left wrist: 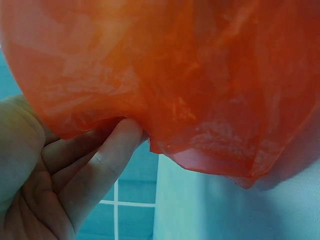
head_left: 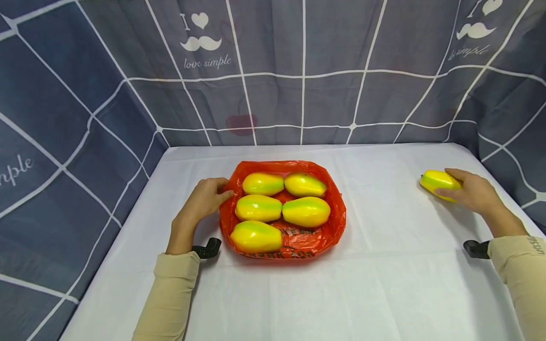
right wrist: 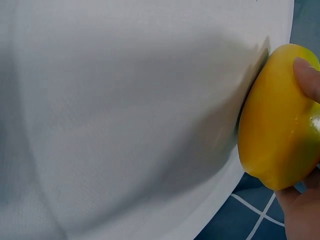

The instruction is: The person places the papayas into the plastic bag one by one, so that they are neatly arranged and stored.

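Observation:
A red plastic bag (head_left: 294,251) stands with its mouth spread wide on the table, left of the middle. Several yellow-green papayas (head_left: 306,211) lie inside it, in two columns, with a bare patch of bag at the front right. My left hand (head_left: 204,199) pinches the bag's left rim between thumb and fingers; the left wrist view shows the thin red film (left wrist: 165,100) bunched at the fingertips. Far to the right, my right hand (head_left: 475,192) grips another papaya (head_left: 439,182) from its right side. In the right wrist view this papaya (right wrist: 275,120) is close over the white cloth.
A white cloth (head_left: 384,284) covers the table. Dark grey curtains (head_left: 273,104) with white grid lines hang behind it and along both sides. Black wrist straps (head_left: 207,248) sit on both forearms, below rolled beige sleeves (head_left: 170,289).

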The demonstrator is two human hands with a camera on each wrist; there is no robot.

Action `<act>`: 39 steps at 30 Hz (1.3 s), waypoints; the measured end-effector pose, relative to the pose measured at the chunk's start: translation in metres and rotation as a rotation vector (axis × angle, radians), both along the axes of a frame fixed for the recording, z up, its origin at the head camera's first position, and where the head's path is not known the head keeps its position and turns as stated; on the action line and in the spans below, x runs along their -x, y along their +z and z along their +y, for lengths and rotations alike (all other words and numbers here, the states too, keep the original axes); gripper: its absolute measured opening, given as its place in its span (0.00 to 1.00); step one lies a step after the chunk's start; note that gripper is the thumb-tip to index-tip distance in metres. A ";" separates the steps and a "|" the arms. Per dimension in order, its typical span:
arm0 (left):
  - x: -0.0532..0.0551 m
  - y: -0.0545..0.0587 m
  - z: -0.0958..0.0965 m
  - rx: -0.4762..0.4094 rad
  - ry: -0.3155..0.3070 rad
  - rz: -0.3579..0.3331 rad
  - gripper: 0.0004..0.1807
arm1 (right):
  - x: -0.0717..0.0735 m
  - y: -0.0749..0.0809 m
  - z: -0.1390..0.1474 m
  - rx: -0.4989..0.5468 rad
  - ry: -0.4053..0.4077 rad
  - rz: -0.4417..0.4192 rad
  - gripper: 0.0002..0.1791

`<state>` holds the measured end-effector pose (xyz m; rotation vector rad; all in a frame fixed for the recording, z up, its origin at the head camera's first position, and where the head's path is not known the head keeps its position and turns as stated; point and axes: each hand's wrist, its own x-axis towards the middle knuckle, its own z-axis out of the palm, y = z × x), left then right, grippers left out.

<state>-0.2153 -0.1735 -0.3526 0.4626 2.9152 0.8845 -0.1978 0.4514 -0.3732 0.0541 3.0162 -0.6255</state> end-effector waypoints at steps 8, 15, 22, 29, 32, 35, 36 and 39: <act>0.000 0.000 0.000 0.000 -0.002 0.005 0.10 | -0.002 -0.002 -0.002 -0.016 -0.010 0.037 0.43; 0.001 0.000 0.001 -0.001 -0.004 0.003 0.11 | -0.003 -0.002 -0.003 -0.026 -0.010 0.048 0.43; 0.001 0.000 0.000 0.000 -0.001 -0.003 0.11 | -0.005 -0.001 -0.006 -0.038 -0.005 0.061 0.41; -0.001 -0.001 0.000 -0.004 -0.005 0.009 0.11 | -0.008 -0.001 -0.010 -0.062 0.014 0.074 0.41; -0.001 -0.002 -0.001 -0.006 -0.012 0.016 0.09 | -0.010 -0.001 -0.011 -0.063 0.002 0.074 0.41; 0.000 -0.002 -0.001 -0.006 -0.012 0.019 0.08 | -0.011 -0.001 -0.013 -0.068 -0.004 0.087 0.41; 0.000 -0.001 -0.001 -0.005 -0.012 0.022 0.08 | -0.011 -0.001 -0.013 -0.072 0.001 0.092 0.40; 0.000 0.000 -0.001 -0.005 -0.010 0.031 0.09 | -0.013 -0.001 -0.016 -0.082 0.024 0.111 0.39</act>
